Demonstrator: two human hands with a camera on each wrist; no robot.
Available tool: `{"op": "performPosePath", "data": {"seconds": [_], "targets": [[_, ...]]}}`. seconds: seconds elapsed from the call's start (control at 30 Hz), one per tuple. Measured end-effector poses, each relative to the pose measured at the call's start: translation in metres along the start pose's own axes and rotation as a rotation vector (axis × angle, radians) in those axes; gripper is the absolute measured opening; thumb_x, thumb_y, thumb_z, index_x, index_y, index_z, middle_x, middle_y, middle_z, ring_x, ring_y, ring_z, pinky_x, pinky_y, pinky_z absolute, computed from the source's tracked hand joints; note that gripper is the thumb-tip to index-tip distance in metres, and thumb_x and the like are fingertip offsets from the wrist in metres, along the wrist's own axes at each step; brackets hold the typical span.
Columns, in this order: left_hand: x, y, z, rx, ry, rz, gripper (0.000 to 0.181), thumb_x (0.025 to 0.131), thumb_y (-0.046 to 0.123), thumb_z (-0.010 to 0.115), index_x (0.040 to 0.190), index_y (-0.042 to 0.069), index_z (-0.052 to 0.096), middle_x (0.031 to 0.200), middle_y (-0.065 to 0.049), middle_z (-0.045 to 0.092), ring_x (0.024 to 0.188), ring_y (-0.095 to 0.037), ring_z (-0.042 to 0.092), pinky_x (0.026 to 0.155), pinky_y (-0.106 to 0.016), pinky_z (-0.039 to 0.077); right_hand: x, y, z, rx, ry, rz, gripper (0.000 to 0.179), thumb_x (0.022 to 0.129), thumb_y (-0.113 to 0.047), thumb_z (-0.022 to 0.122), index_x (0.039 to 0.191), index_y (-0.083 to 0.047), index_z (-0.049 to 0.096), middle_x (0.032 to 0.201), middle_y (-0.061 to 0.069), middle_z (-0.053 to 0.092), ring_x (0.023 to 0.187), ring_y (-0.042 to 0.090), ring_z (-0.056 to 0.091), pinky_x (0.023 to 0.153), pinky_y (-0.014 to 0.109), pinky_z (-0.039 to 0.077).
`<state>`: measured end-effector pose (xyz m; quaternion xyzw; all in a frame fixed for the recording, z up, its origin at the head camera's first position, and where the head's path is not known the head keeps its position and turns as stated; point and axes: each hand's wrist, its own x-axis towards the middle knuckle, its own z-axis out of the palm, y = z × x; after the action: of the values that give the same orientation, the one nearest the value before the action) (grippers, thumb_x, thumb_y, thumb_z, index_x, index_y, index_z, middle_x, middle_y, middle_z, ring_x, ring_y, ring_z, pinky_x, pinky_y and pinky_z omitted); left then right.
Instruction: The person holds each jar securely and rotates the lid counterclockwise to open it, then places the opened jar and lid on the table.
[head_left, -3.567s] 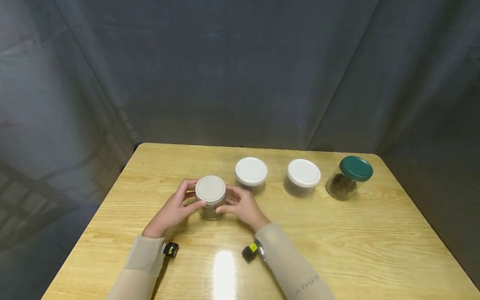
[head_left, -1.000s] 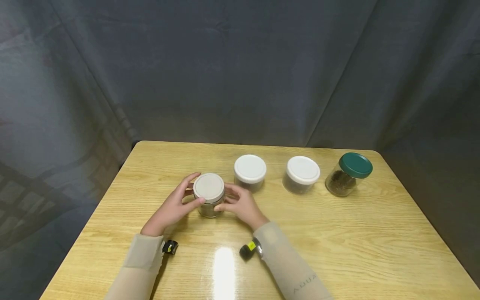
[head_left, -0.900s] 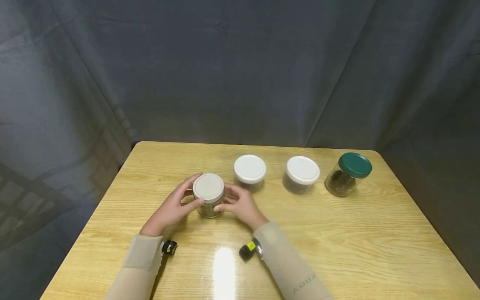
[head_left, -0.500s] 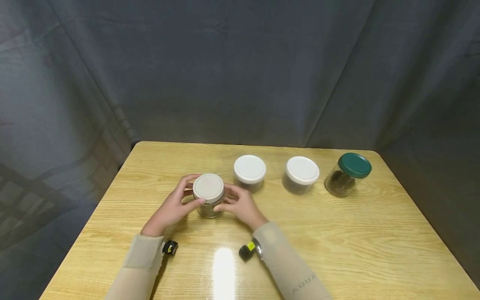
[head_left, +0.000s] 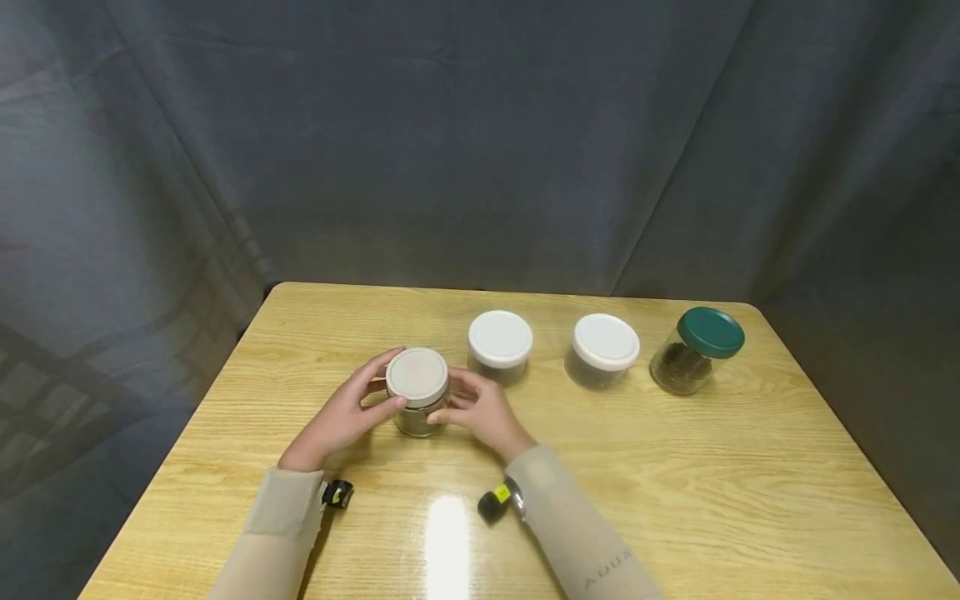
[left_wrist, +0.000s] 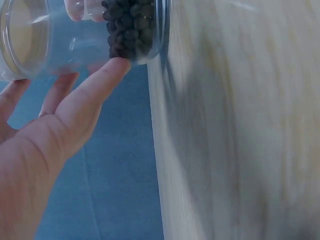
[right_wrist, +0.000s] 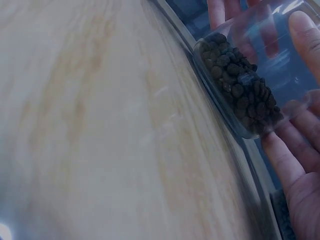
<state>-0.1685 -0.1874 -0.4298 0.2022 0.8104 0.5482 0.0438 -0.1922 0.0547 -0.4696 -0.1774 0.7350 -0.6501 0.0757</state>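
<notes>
A clear jar [head_left: 420, 422] with a beige lid [head_left: 417, 377] stands upright on the table between my hands. Dark, pellet-like pieces [right_wrist: 240, 82] fill its lower part. From the left, my left hand [head_left: 341, 422] curves round the jar, with the thumb at the front edge of the lid. My right hand [head_left: 486, 414] grips the clear body from the other side, thumb low at the front. The jar hides most of both hands' far fingers in the head view. Close up in the left wrist view, one fingertip of the left hand [left_wrist: 55, 130] touches the glass near the base.
Two tubs with white lids, one nearer [head_left: 500, 340] and one farther right [head_left: 606, 343], stand in a row behind the right hand. At the row's right end is a green-lidded jar [head_left: 693, 354] with dark contents. A grey curtain [head_left: 480, 150] hangs behind the wooden table [head_left: 675, 492].
My left thumb and wrist have shifted very slightly left against the lid's edge. Both hands stay round the jar, which keeps its place, and the other containers have not moved.
</notes>
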Motion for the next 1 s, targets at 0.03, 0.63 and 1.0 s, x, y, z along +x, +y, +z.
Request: {"op": "performPosePath", "data": {"seconds": [0.03, 0.63, 1.0], "targets": [[0.0, -0.0001, -0.0002, -0.002, 0.0, 0.001, 0.068, 0.098, 0.018, 0.069, 0.157, 0.014, 0.035, 0.147, -0.019, 0.046, 0.13, -0.048, 0.049, 0.097, -0.059, 0.053, -0.0001, 0.0, 0.0, 0.002, 0.0, -0.001, 0.077, 0.074, -0.006, 0.089, 0.142, 0.001, 0.053, 0.141, 0.021, 0.058, 0.129, 0.033, 0.058, 0.101, 0.028, 0.052], [0.0024, 0.003, 0.0068, 0.04, 0.051, -0.027, 0.071, 0.095, 0.023, 0.074, 0.155, 0.016, 0.036, 0.149, -0.018, 0.045, 0.128, -0.046, 0.051, 0.096, -0.06, 0.054, 0.001, 0.0021, -0.0004, -0.004, 0.003, -0.008, 0.077, 0.073, -0.006, 0.089, 0.142, 0.001, 0.054, 0.14, 0.021, 0.058, 0.128, 0.034, 0.058, 0.101, 0.028, 0.052], [0.0027, 0.001, 0.0061, 0.049, 0.056, 0.009, 0.068, 0.094, 0.02, 0.074, 0.153, 0.018, 0.041, 0.15, -0.013, 0.046, 0.127, -0.042, 0.052, 0.097, -0.059, 0.053, 0.0002, 0.0012, -0.0002, 0.002, -0.001, -0.011, 0.078, 0.072, -0.006, 0.089, 0.141, 0.001, 0.054, 0.141, 0.021, 0.057, 0.129, 0.034, 0.058, 0.101, 0.027, 0.052]]}}
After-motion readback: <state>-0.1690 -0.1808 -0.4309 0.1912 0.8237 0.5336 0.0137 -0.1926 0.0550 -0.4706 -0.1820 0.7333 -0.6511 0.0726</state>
